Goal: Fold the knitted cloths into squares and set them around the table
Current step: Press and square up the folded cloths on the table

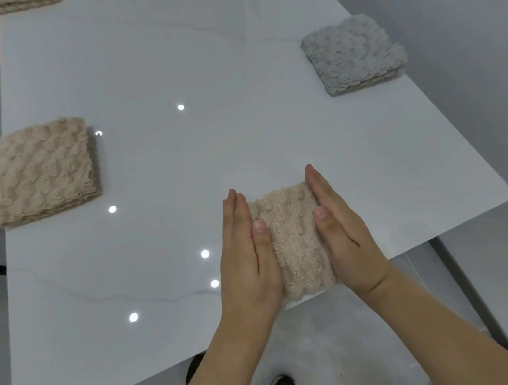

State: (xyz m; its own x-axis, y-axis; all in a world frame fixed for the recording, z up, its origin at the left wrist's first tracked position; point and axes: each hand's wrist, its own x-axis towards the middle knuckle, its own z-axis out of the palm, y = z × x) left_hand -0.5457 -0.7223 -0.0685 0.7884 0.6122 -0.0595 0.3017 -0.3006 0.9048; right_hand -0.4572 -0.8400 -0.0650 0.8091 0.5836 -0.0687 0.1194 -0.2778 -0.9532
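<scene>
So that its sides come straight, I press the beige cloth [290, 245] near the surface [155, 172] edge between my left hand [247, 256] and right hand [342, 229], fingers [316, 182] flat together

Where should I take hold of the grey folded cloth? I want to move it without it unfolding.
Pinch the grey cloth at its near edge, where the stacked layers show, coming from the table's end. A grip across all the layers there would probably keep the square folded.

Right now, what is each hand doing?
Left hand: open, straight fingers pressing the beige cloth.
Right hand: open, pressing its other side.
</scene>
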